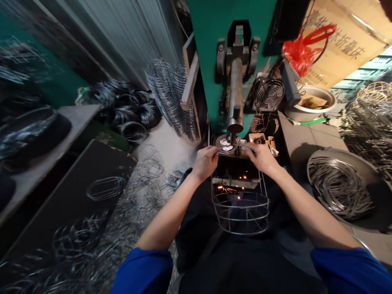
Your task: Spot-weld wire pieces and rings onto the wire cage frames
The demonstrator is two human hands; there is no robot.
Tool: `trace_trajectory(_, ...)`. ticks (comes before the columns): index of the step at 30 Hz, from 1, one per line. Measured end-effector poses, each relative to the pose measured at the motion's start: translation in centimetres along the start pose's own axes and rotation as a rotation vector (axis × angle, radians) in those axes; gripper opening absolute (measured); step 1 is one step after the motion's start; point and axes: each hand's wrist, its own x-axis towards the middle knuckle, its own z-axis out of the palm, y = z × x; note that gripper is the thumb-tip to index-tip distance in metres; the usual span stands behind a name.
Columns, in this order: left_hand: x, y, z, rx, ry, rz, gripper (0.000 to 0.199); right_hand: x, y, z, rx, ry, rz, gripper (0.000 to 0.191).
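In the head view, my left hand (206, 163) and my right hand (260, 158) both grip the top of a wire cage (240, 208), which hangs down in front of my lap. Their fingertips meet just below the vertical steel electrode (234, 96) of a green spot welder (202, 32). The wire sits on a round, dark metal plate (223, 143) scattered with white scraps. Orange sparks (226, 190) glow below the plate, behind the cage. The exact contact point is hidden by my fingers.
To the right, a wide metal basin (339, 188) holds wire hoops, beside a cooling fan (268, 94) and a steel bowl (312, 104). To the left stand stacked wire rings (168, 98), black coils (128, 108), and a dark board (64, 200) with loose hoops.
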Motion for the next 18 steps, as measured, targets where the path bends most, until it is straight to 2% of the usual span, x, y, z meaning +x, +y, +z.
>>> trace_trajectory(7, -0.1, 0.1, 0.1, -0.015, 0.017, 0.011, 0.019, 0.2, -0.4, -0.2, 0.049, -0.037, 0.040, 0.027)
trace_trajectory(10, -0.2, 0.2, 0.1, -0.008, 0.016, 0.003, 0.020, -0.1, -0.3, -0.1, 0.109, 0.006, 0.091, 0.026)
trace_trajectory(12, -0.1, 0.2, 0.2, 0.004, 0.015, -0.012, 0.019, -0.6, 0.0, -0.1, 0.235, 0.016, 0.187, 0.031)
trace_trajectory(15, 0.0, 0.1, 0.1, 0.000, 0.016, -0.038, 0.017, -1.8, 0.7, -0.4, 0.597, -0.080, 0.459, 0.044)
trace_trajectory(18, 0.0, 0.2, 0.0, -0.065, 0.015, -0.110, 0.014, -3.1, 1.2, -0.9, 0.913, -0.161, 0.679, 0.037)
